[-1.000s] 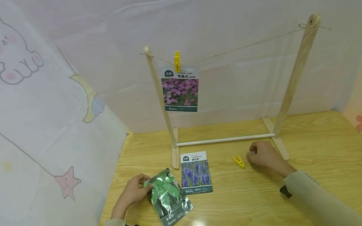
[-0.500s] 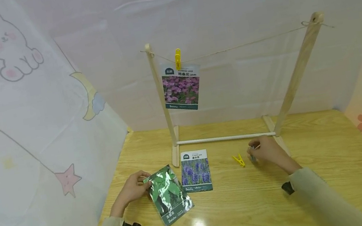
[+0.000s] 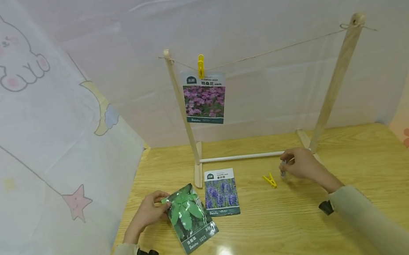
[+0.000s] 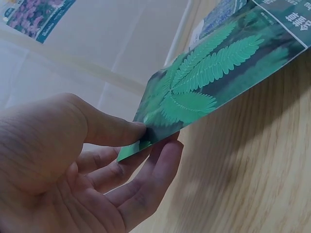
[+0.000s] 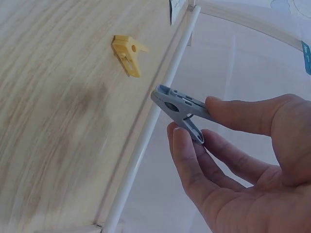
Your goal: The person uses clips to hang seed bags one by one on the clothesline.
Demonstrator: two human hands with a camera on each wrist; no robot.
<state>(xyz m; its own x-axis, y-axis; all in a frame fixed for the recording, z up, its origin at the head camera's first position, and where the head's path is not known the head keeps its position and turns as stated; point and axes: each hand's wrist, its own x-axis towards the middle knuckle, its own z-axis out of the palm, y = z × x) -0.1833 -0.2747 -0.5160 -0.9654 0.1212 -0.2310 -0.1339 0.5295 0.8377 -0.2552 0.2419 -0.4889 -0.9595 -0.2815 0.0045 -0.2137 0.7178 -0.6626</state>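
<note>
Between thumb and fingers, my left hand (image 3: 152, 209) pinches a corner of a green seed packet (image 3: 191, 219); in the left wrist view this packet (image 4: 209, 73) tilts up off the wood. My right hand (image 3: 304, 164) pinches a grey clothespin (image 5: 177, 108) by its handles, thumb on one side and fingertips on the other. A yellow clothespin (image 3: 270, 180) lies on the table just left of that hand. Beside the green packet, a purple-flower seed packet (image 3: 220, 192) lies flat. A pink-flower seed packet (image 3: 204, 103) hangs from the string by another yellow clothespin (image 3: 200, 66).
A wooden stand has a left post (image 3: 183, 113), a right post (image 3: 336, 84) and a white bottom rod (image 3: 241, 157). String (image 3: 269, 53) runs between the post tops. Patterned cloth (image 3: 49, 138) surrounds the wooden table (image 3: 269, 233) at the back and sides.
My right hand has lifted slightly, and the grey clothespin now shows in its fingers. The left hand keeps its hold on the green packet, whose tilt has shifted a little.
</note>
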